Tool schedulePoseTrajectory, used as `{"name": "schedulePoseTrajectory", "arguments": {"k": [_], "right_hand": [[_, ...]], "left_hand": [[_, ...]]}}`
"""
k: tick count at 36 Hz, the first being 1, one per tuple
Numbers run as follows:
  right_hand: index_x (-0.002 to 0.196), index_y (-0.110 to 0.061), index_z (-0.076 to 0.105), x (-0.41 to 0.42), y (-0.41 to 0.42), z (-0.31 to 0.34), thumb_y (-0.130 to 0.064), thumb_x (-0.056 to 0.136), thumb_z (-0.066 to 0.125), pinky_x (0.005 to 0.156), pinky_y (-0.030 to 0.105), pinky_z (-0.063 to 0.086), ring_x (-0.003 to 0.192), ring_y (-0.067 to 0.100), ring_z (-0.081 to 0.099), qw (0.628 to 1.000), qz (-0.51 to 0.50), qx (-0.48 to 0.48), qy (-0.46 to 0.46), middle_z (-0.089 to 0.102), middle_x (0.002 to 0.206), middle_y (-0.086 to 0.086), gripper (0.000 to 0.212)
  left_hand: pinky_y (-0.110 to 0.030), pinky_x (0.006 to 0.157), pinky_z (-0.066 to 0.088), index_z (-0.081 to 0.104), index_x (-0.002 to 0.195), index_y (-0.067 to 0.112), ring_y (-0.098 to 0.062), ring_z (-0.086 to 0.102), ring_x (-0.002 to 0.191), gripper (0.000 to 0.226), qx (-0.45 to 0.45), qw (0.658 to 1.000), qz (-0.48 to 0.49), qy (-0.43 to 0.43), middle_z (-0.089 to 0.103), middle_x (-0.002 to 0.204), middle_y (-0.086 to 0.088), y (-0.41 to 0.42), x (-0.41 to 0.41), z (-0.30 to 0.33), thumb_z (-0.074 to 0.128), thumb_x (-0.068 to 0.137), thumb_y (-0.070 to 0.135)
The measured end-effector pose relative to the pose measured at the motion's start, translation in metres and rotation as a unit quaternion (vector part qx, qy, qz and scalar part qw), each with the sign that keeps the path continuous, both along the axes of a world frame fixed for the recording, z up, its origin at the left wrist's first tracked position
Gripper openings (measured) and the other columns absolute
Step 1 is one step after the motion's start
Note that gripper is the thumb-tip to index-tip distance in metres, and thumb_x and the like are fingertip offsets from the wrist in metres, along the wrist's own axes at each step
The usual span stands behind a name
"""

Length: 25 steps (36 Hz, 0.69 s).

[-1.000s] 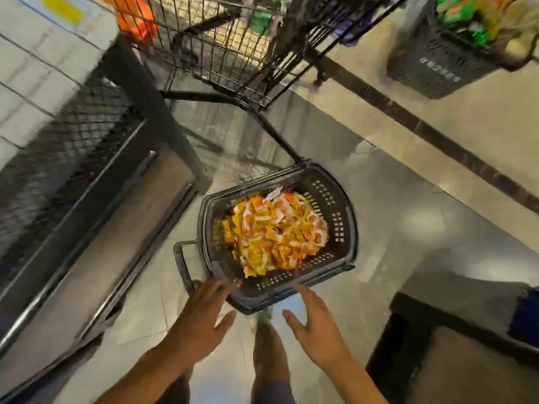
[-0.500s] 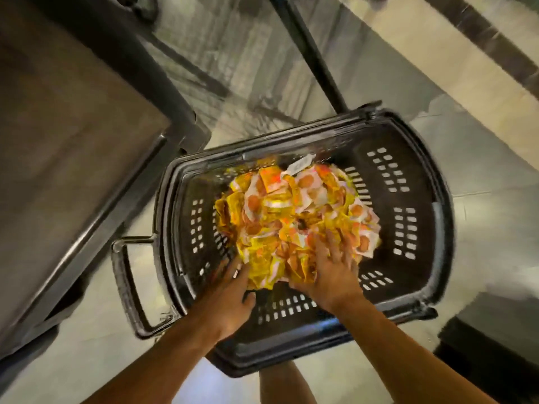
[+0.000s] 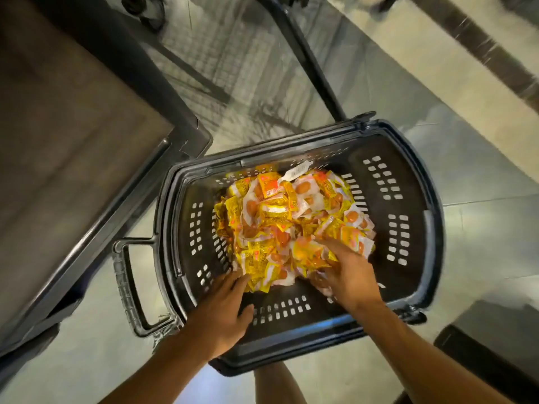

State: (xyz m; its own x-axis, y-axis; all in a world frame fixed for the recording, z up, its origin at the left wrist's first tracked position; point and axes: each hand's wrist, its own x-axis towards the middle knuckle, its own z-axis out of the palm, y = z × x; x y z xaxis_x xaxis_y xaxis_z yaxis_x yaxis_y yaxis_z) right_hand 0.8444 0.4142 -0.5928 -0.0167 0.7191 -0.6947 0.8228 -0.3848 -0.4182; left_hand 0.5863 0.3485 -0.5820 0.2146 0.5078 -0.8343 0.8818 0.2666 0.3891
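Observation:
A black plastic shopping basket (image 3: 408,176) stands on the tiled floor below me. Inside it lies a heap of small yellow, orange and white snack packets (image 3: 280,217). My left hand (image 3: 224,313) reaches over the near rim, its straight fingertips touching the near left edge of the heap. My right hand (image 3: 347,272) is sunk into the near right side of the heap, fingers curled among the packets. A white label (image 3: 297,172) lies at the far side of the pile.
A dark shelf unit or counter (image 3: 73,147) fills the left side, close to the basket. The basket's pull handle (image 3: 128,290) sticks out at its left. A dark bar (image 3: 309,56) rises behind the basket. Another dark block (image 3: 490,363) sits at the lower right.
A second ago both hands hovered near the basket's rim. Then they went into the basket. The right hand now digs deeper into the packets, and the left fingertips have reached the heap.

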Motion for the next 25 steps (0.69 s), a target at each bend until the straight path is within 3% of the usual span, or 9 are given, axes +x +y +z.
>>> {"name": "schedulePoseTrajectory", "arguments": {"k": [2,6,9,12,13,16,20,22,25], "right_hand": [[0.137,-0.031,0.062,0.003,-0.004,0.018,-0.017,0.090,0.074,0.093,0.017,0.039,0.122,0.021,0.060,0.995,-0.088,0.017,0.031,0.067,0.129,0.001,0.050],[0.122,-0.018,0.072,0.006,-0.011,0.049,-0.016,0.086,0.081,0.099,0.037,0.054,0.112,0.022,0.069,0.937,-0.310,-0.034,0.158,0.076,0.114,0.000,0.038],[0.124,-0.017,0.071,0.005,-0.016,0.069,-0.020,0.082,0.082,0.088,0.046,0.061,0.107,0.025,0.073,0.867,-0.412,-0.116,0.255,0.077,0.113,0.002,0.044],[0.127,-0.012,0.068,0.000,-0.018,0.082,-0.016,0.079,0.082,0.075,0.050,0.063,0.104,0.031,0.074,0.808,-0.456,-0.180,0.329,0.075,0.116,0.012,0.050],[0.127,-0.011,0.067,-0.003,-0.019,0.084,-0.014,0.080,0.080,0.075,0.049,0.063,0.104,0.032,0.074,0.804,-0.449,-0.188,0.341,0.075,0.117,0.013,0.049],[0.128,-0.010,0.067,-0.020,-0.018,0.087,-0.008,0.086,0.076,0.079,0.047,0.063,0.106,0.029,0.073,0.839,-0.376,-0.192,0.343,0.076,0.116,0.009,0.043],[0.122,-0.008,0.067,-0.045,-0.014,0.086,0.002,0.089,0.071,0.076,0.033,0.062,0.101,0.023,0.075,0.859,-0.302,-0.222,0.348,0.079,0.105,0.006,0.035],[0.125,-0.010,0.066,-0.053,-0.010,0.086,0.001,0.088,0.073,0.087,0.032,0.061,0.111,0.025,0.071,0.878,-0.251,-0.229,0.337,0.077,0.113,0.006,0.039],[0.132,-0.014,0.062,-0.058,-0.006,0.088,0.003,0.084,0.076,0.101,0.028,0.054,0.119,0.018,0.067,0.885,-0.200,-0.261,0.331,0.072,0.126,0.005,0.053]], "left_hand": [[-0.032,0.124,0.016,0.017,0.158,0.030,-0.011,0.012,0.152,0.066,-0.013,0.998,0.047,-0.025,0.013,0.165,0.011,0.003,0.004,0.009,0.046,0.101,0.046],[-0.031,0.116,0.030,0.037,0.146,0.039,-0.011,0.034,0.141,0.056,-0.070,0.974,0.199,-0.089,0.036,0.146,0.019,0.014,0.014,0.031,0.059,0.096,0.047],[-0.035,0.112,0.037,0.048,0.129,0.039,-0.010,0.049,0.129,0.047,-0.144,0.888,0.400,-0.175,0.050,0.144,0.007,0.037,0.026,0.047,0.066,0.086,0.047],[-0.029,0.096,0.048,0.049,0.128,0.041,-0.001,0.060,0.112,0.059,-0.163,0.826,0.490,-0.227,0.055,0.140,0.008,0.056,0.024,0.056,0.071,0.077,0.060],[-0.036,0.097,0.050,0.048,0.132,0.044,-0.004,0.061,0.115,0.065,-0.178,0.806,0.507,-0.248,0.056,0.139,0.010,0.058,0.021,0.057,0.074,0.075,0.064],[-0.062,0.099,0.050,0.043,0.138,0.049,-0.024,0.065,0.119,0.079,-0.245,0.756,0.533,-0.291,0.062,0.137,0.008,0.057,0.014,0.050,0.076,0.068,0.064],[-0.064,0.098,0.048,0.035,0.146,0.044,-0.026,0.064,0.121,0.100,-0.304,0.769,0.480,-0.295,0.063,0.137,0.002,0.051,0.008,0.034,0.084,0.061,0.064],[-0.062,0.098,0.050,0.034,0.148,0.041,-0.026,0.064,0.120,0.098,-0.313,0.758,0.484,-0.305,0.063,0.137,0.000,0.044,-0.001,0.026,0.084,0.066,0.060],[-0.063,0.097,0.050,0.040,0.147,0.037,-0.028,0.066,0.116,0.088,-0.276,0.751,0.522,-0.295,0.065,0.135,-0.005,0.033,-0.014,0.017,0.088,0.072,0.037]]}}
